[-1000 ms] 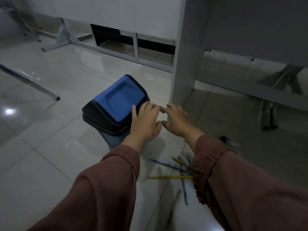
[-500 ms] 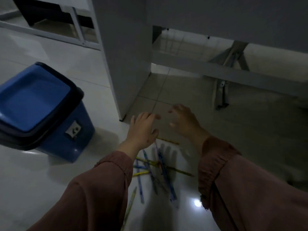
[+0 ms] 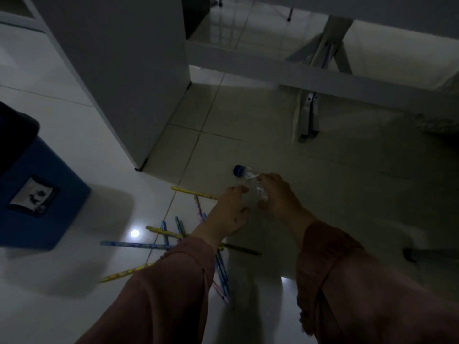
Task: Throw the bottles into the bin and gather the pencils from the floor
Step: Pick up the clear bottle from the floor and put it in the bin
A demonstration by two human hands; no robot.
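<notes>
Half a second ago both hands hovered spread and empty above the scattered pencils; now they have dropped lower and reached forward, and the right hand point(image 3: 278, 197) has its fingers point(image 3: 261, 181) curled onto a clear crumpled plastic bottle with a blue cap point(image 3: 250, 181), which lies on the floor just past the pencils, cap pointing away toward the cabinet. Whether the grip is already firm or the fingers are only closing cannot be told in this dim light. The left hand point(image 3: 229, 211) sits just beside it, fingers loosely bent and holding nothing, its fingertips near the bottle's side. This looks like the start of the bottle step: the bottle is not yet lifted, and the blue plastic bin with a dark lid point(image 3: 37, 199) stands well apart to the left, so a carry across will be needed. The thin blue and yellow patterned pencils point(image 3: 159, 240) lie crossed in a loose heap under and beside the left forearm, untouched, so gathering remains to be done. The glossy pale tiled floor point(image 3: 347, 194) shows grout lines and bright reflected lamp spots; it looks slick, so a round bottle could roll if nudged. A tall grey cabinet panel point(image 3: 124, 70) rises behind, and grey metal table legs and crossbars point(image 3: 308, 120) stand to the right in shadow.
</notes>
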